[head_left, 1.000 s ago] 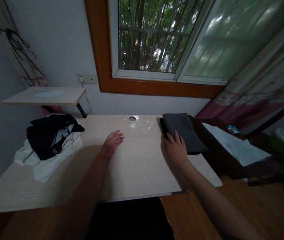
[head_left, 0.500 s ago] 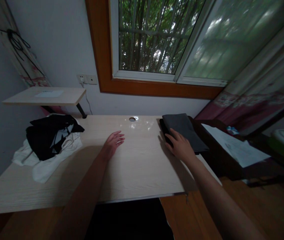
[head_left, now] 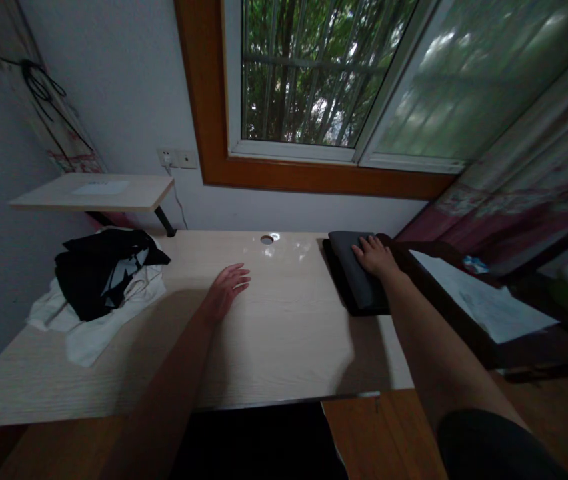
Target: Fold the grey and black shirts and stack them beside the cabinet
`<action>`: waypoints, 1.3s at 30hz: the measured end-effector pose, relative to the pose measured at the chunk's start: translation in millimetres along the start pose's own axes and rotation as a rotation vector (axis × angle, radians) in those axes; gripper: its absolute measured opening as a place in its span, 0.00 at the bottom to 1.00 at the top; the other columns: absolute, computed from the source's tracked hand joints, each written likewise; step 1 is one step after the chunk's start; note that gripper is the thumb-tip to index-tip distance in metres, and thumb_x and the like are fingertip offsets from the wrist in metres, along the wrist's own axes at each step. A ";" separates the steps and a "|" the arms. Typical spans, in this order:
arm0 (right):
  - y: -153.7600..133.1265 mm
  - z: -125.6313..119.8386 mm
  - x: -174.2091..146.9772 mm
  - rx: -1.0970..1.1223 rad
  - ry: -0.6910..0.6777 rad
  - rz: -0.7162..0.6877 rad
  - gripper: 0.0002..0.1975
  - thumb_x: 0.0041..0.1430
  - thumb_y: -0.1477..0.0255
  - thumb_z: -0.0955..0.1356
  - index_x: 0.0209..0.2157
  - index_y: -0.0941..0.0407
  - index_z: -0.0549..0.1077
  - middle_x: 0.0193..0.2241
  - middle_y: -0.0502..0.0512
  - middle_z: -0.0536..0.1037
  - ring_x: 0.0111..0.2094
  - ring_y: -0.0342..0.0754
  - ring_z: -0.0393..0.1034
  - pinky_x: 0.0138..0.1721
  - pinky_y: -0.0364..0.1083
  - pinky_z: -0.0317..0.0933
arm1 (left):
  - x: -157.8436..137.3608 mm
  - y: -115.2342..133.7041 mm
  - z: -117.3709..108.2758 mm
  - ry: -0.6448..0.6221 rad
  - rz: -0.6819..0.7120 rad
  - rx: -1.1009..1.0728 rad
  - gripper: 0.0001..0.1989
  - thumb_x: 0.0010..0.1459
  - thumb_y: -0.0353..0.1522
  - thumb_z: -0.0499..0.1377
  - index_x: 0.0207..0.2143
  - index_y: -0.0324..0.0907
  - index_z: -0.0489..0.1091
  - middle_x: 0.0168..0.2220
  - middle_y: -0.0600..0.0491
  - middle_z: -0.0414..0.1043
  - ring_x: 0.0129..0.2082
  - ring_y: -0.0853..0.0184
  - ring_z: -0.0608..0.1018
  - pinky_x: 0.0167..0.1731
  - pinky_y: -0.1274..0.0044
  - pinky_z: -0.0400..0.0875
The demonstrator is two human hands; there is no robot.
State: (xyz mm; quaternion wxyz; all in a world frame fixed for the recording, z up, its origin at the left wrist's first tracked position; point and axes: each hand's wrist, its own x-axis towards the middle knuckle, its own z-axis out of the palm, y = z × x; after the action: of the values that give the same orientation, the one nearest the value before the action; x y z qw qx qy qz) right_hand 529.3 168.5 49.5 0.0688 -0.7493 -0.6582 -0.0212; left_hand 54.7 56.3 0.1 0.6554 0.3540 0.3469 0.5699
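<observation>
On the right end of the desk (head_left: pixel 284 347) lies a folded dark grey cloth (head_left: pixel 351 257), on top of a black folded cloth (head_left: pixel 337 277). My right hand (head_left: pixel 377 255) rests on the grey cloth with its fingers stretched forward and a little apart. Nothing is gripped in it. Near the middle of the desk, my left hand (head_left: pixel 227 287) is held with loosely spread fingers, holding nothing. To its left, a rumpled heap has a black garment with a pale print (head_left: pixel 84 277) over white cloth (head_left: pixel 89 340).
A small raised shelf (head_left: pixel 139 193) with a paper label stands at the back left. A round cable hole (head_left: pixel 267 239) is at the desk's rear. Right of the desk, a dark piece of furniture holds a white sheet (head_left: pixel 484 293). A barred window (head_left: pixel 314 80) is behind.
My right hand has moved right and away from me, from the left edge of the grey cloth onto its top. The left hand has hardly moved. My view has shifted slightly.
</observation>
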 end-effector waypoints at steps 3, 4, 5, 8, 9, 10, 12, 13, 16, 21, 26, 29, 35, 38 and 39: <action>6.5 5.6 12.0 0.039 -0.074 0.032 0.39 0.71 0.49 0.50 0.71 0.61 0.55 0.71 0.69 0.52 0.72 0.63 0.44 0.68 0.68 0.41 | 0.9 -0.3 -0.9 -0.015 -0.001 -0.007 0.23 0.55 0.36 0.68 0.53 0.44 0.72 0.52 0.45 0.75 0.46 0.63 0.79 0.53 0.67 0.70; 8.5 7.4 14.6 0.047 -0.091 0.038 0.39 0.71 0.49 0.49 0.71 0.61 0.55 0.71 0.69 0.52 0.72 0.63 0.45 0.68 0.68 0.42 | 1.3 -0.4 -1.2 -0.021 -0.004 -0.009 0.23 0.55 0.36 0.68 0.53 0.44 0.72 0.53 0.45 0.75 0.46 0.63 0.79 0.53 0.67 0.70; 10.0 8.6 16.6 0.052 -0.100 0.040 0.39 0.71 0.49 0.49 0.70 0.60 0.55 0.71 0.69 0.52 0.72 0.63 0.46 0.68 0.67 0.43 | 1.6 -0.5 -1.5 -0.024 -0.007 -0.010 0.23 0.54 0.36 0.68 0.53 0.43 0.72 0.52 0.45 0.75 0.46 0.63 0.79 0.52 0.67 0.70; 8.5 7.6 18.9 0.050 -0.087 0.041 0.38 0.71 0.50 0.50 0.69 0.60 0.57 0.70 0.70 0.55 0.71 0.64 0.49 0.67 0.68 0.46 | 1.8 -0.3 -1.6 -0.026 -0.009 -0.011 0.23 0.54 0.35 0.68 0.53 0.43 0.72 0.52 0.45 0.75 0.46 0.62 0.79 0.52 0.67 0.70; 5.5 6.0 18.7 0.042 -0.065 0.034 0.38 0.71 0.50 0.50 0.69 0.60 0.58 0.70 0.71 0.55 0.70 0.65 0.49 0.66 0.69 0.46 | 1.6 -0.2 -1.5 -0.027 -0.008 -0.009 0.23 0.54 0.35 0.68 0.52 0.43 0.72 0.52 0.45 0.75 0.46 0.62 0.79 0.52 0.67 0.70; 1.2 4.0 18.2 0.030 -0.030 0.015 0.37 0.71 0.50 0.50 0.69 0.60 0.58 0.70 0.71 0.55 0.70 0.65 0.49 0.67 0.70 0.45 | 1.3 0.0 -1.3 -0.029 -0.007 -0.006 0.23 0.54 0.36 0.68 0.52 0.43 0.72 0.52 0.45 0.75 0.46 0.62 0.79 0.53 0.67 0.69; -10.3 0.8 17.0 0.007 0.058 -0.056 0.36 0.71 0.51 0.51 0.69 0.60 0.59 0.70 0.70 0.55 0.71 0.64 0.48 0.68 0.69 0.42 | 0.8 0.1 -1.2 -0.034 -0.005 0.000 0.23 0.54 0.36 0.68 0.52 0.43 0.72 0.52 0.45 0.75 0.46 0.62 0.79 0.53 0.66 0.69; -16.6 0.2 16.6 0.004 0.083 -0.098 0.36 0.72 0.51 0.51 0.69 0.59 0.59 0.71 0.68 0.54 0.71 0.63 0.47 0.68 0.68 0.41 | 0.7 0.0 -1.3 -0.036 -0.004 0.002 0.23 0.54 0.36 0.68 0.53 0.43 0.72 0.53 0.45 0.75 0.47 0.62 0.79 0.53 0.66 0.69; -32.7 2.9 16.3 0.040 0.018 -0.158 0.34 0.72 0.52 0.51 0.69 0.57 0.59 0.71 0.64 0.54 0.71 0.60 0.47 0.68 0.66 0.45 | 1.0 -0.9 -2.4 -0.043 0.004 -0.001 0.23 0.54 0.37 0.68 0.53 0.43 0.72 0.52 0.45 0.75 0.47 0.62 0.79 0.53 0.66 0.69; -39.7 8.8 17.1 0.073 -0.065 -0.130 0.32 0.73 0.53 0.50 0.70 0.53 0.57 0.71 0.61 0.54 0.71 0.57 0.48 0.67 0.65 0.48 | 1.6 -1.2 -3.0 -0.044 0.001 -0.005 0.23 0.54 0.36 0.68 0.52 0.44 0.73 0.52 0.45 0.75 0.47 0.62 0.79 0.54 0.65 0.68; -39.9 7.5 2.0 0.092 -0.012 -0.166 0.33 0.73 0.54 0.51 0.69 0.57 0.59 0.71 0.64 0.54 0.71 0.58 0.48 0.67 0.64 0.50 | 1.4 0.2 -0.9 -0.037 0.000 0.004 0.22 0.55 0.35 0.68 0.52 0.43 0.73 0.52 0.45 0.75 0.46 0.63 0.79 0.52 0.67 0.70; -40.1 8.4 -19.9 0.109 0.014 -0.170 0.34 0.73 0.54 0.52 0.69 0.59 0.59 0.70 0.67 0.56 0.71 0.61 0.50 0.66 0.65 0.51 | 2.3 -0.7 -1.3 -0.038 -0.003 0.005 0.22 0.54 0.35 0.68 0.51 0.43 0.73 0.51 0.45 0.76 0.45 0.63 0.79 0.51 0.67 0.70; -29.9 10.0 -75.0 0.049 0.097 -0.219 0.33 0.72 0.55 0.53 0.68 0.61 0.62 0.69 0.67 0.60 0.69 0.60 0.55 0.66 0.62 0.55 | 2.0 -1.4 -1.0 -0.026 0.002 0.009 0.23 0.53 0.36 0.69 0.51 0.44 0.73 0.50 0.45 0.76 0.45 0.63 0.79 0.52 0.67 0.70; -24.7 10.3 -102.0 0.023 0.156 -0.254 0.32 0.72 0.55 0.54 0.68 0.60 0.62 0.67 0.66 0.63 0.68 0.59 0.57 0.66 0.61 0.55 | 1.2 -1.1 -0.3 -0.026 -0.003 0.017 0.22 0.53 0.36 0.69 0.51 0.44 0.74 0.50 0.45 0.76 0.45 0.63 0.79 0.52 0.66 0.69; -23.7 10.7 -110.9 0.018 0.178 -0.258 0.32 0.72 0.55 0.55 0.67 0.60 0.62 0.67 0.66 0.63 0.68 0.59 0.58 0.66 0.61 0.55 | 1.2 -1.4 -0.5 -0.027 -0.003 0.019 0.22 0.53 0.36 0.69 0.51 0.44 0.74 0.50 0.45 0.76 0.45 0.63 0.79 0.52 0.66 0.69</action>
State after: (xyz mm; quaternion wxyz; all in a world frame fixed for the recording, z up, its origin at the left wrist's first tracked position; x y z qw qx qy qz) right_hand 490.5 63.8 27.2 0.1302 -0.6530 -0.7406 -0.0903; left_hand 55.1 57.4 -1.4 0.6576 0.3674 0.3437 0.5608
